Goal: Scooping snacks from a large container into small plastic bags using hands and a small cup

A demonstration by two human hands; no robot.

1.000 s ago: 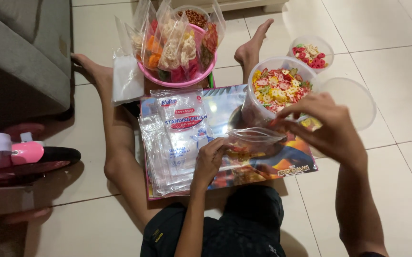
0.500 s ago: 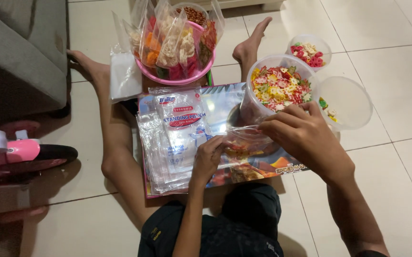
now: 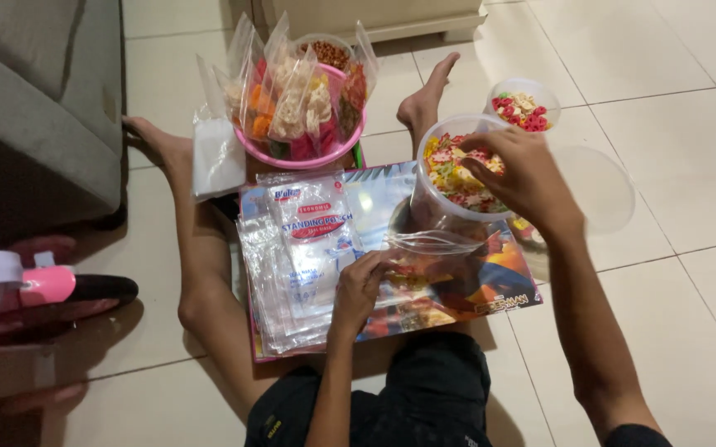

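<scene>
Clear pouch [image 3: 437, 248] lying open-mouthed at frame centre, long axis left-right | left hand [image 3: 362, 285] pinching its lower-left edge | right hand [image 3: 519, 178] curling over the snack tub [image 3: 457, 178] just above the pouch, fingers bunched; whether holding pieces, cannot tell.

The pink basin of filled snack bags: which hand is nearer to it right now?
Left. The left hand holds a clear pouch below the pink basin; the right hand reaches into the tub of colourful snacks, further right.
</scene>
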